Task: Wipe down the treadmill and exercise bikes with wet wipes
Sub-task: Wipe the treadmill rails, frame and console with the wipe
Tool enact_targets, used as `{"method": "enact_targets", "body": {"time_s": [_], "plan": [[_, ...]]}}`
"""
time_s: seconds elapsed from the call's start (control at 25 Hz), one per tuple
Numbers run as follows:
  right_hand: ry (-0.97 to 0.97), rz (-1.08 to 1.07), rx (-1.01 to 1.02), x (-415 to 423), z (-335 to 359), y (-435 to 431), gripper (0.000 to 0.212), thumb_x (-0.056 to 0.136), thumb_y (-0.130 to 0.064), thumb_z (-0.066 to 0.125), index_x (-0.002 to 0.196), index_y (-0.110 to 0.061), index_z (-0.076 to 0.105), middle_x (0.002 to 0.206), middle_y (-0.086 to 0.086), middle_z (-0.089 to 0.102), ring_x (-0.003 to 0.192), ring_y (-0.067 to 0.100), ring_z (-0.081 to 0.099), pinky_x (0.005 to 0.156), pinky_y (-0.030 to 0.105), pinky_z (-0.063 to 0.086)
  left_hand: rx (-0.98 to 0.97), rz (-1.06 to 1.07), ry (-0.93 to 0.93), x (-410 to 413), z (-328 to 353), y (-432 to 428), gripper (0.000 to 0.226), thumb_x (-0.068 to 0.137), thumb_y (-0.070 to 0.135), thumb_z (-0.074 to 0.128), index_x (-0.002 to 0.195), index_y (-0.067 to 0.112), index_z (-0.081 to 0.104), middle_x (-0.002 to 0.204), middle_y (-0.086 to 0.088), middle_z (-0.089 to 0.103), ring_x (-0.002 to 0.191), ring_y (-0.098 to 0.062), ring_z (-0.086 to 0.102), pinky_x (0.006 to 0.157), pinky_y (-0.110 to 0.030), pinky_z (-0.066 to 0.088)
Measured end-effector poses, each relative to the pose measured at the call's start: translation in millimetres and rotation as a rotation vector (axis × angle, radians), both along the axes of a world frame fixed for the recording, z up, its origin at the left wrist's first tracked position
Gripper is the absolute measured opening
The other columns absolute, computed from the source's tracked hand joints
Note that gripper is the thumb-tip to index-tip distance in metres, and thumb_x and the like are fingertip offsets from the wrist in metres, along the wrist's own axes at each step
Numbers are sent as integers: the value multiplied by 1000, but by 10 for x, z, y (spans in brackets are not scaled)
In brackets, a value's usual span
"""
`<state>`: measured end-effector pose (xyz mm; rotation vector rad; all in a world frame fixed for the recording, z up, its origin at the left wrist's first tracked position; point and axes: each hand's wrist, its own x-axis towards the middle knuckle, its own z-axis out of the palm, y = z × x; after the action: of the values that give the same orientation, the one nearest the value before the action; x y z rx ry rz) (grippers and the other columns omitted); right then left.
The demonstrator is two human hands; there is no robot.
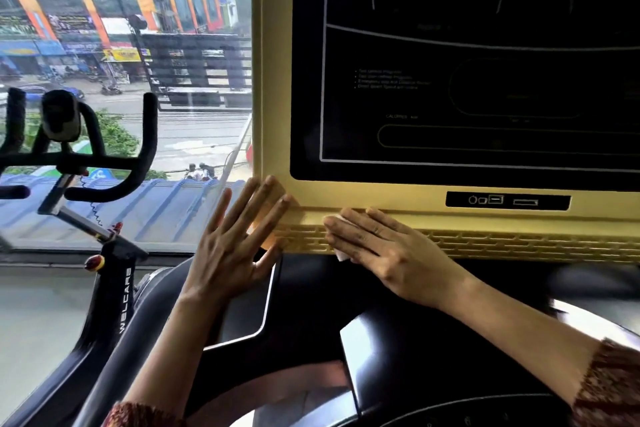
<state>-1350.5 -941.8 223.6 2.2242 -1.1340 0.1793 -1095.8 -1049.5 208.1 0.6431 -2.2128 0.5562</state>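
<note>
The treadmill console (pixel 381 198) fills the upper right: a yellow frame around a dark screen (pixel 485 80), with a vented grille (pixel 519 243) along its bottom. My right hand (pixel 388 250) lies flat with straight fingers on the grille's left part, pressing a white wet wipe (pixel 341 255) against it; only the wipe's edges show under the fingers. My left hand (pixel 235 243) is open with fingers spread, its fingertips at the frame's lower left corner. An exercise bike (pixel 86 156) with black handlebars stands at the left.
A large window (pixel 156 45) runs behind the bike and console, showing a street and buildings. The treadmill's black dashboard and curved handrail (pixel 311 322) lie below my hands. A port panel (pixel 507 200) sits in the frame under the screen.
</note>
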Motion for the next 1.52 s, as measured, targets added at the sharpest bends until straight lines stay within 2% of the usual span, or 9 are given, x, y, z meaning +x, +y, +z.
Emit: {"method": "enact_targets", "body": {"time_s": [0.24, 0.44, 0.56, 0.68, 0.84, 1.0, 1.2, 1.44, 1.52], "plan": [[-9, 105, -33, 392, 287, -461, 46, 97, -20, 38, 142, -10, 43, 148, 5, 41, 140, 20, 34, 117, 40, 16, 49, 80, 25, 110, 113, -53, 57, 94, 32, 45, 146, 12, 34, 155, -15, 25, 147, -26, 15, 120, -41, 9], [-387, -161, -212, 66, 621, -443, 45, 103, -20, 38, 145, -5, 35, 153, 9, 31, 145, 25, 22, 120, 39, 13, 5, -8, -17, -81, 278, -49, 55, 94, 33, 48, 144, 12, 39, 153, -15, 28, 144, -28, 23, 119, -43, 15], [-165, -73, -134, -108, 402, -204, 46, 102, -22, 37, 146, -10, 34, 153, 5, 30, 144, 21, 23, 119, 40, 17, -17, -68, -18, -298, 377, -45, 53, 94, 31, 51, 141, 9, 43, 151, -17, 32, 142, -28, 28, 119, -41, 17], [-280, -233, -175, -417, 300, 40, 48, 100, -20, 38, 147, -8, 32, 155, 7, 28, 145, 23, 21, 119, 40, 16, -18, -63, 11, -420, 437, -55, 52, 94, 31, 50, 140, 8, 46, 151, -17, 33, 142, -27, 28, 119, -40, 18], [-78, -150, -76, -775, 204, 335, 52, 98, -20, 39, 147, -9, 29, 154, 8, 29, 144, 23, 25, 118, 39, 19, -16, -74, 20, -504, 463, -68, 53, 95, 35, 47, 141, 9, 44, 152, -17, 31, 143, -26, 26, 119, -40, 18], [-433, -326, -235, -786, 460, 168, 49, 101, -18, 37, 146, -3, 27, 153, 14, 28, 145, 24, 20, 120, 37, 15, -4, -75, 54, -591, 524, -69, 54, 94, 36, 47, 142, 10, 44, 151, -16, 32, 142, -27, 28, 118, -42, 19], [-206, -134, -167, -231, 599, -285, 48, 100, -20, 37, 145, -5, 31, 154, 8, 27, 145, 20, 19, 120, 37, 13, 6, -77, 60, -646, 570, -56, 56, 93, 37, 48, 143, 11, 41, 152, -16, 30, 143, -26, 26, 119, -40, 17], [-517, -340, -295, -665, 772, -201, 46, 102, -21, 33, 146, -6, 29, 154, 11, 25, 145, 27, 20, 120, 45, 13, 30, -48, 48, -726, 604, -27, 58, 94, 39, 46, 144, 12, 40, 154, -16, 28, 145, -28, 22, 119, -40, 15], [-470, -348, -279, -744, 629, 1, 47, 101, -20, 35, 146, -5, 31, 154, 12, 25, 144, 28, 20, 119, 49, 13, 43, -64, 61, -840, 612, 15, 58, 94, 41, 46, 144, 13, 41, 153, -17, 29, 145, -28, 21, 119, -42, 14]]}}
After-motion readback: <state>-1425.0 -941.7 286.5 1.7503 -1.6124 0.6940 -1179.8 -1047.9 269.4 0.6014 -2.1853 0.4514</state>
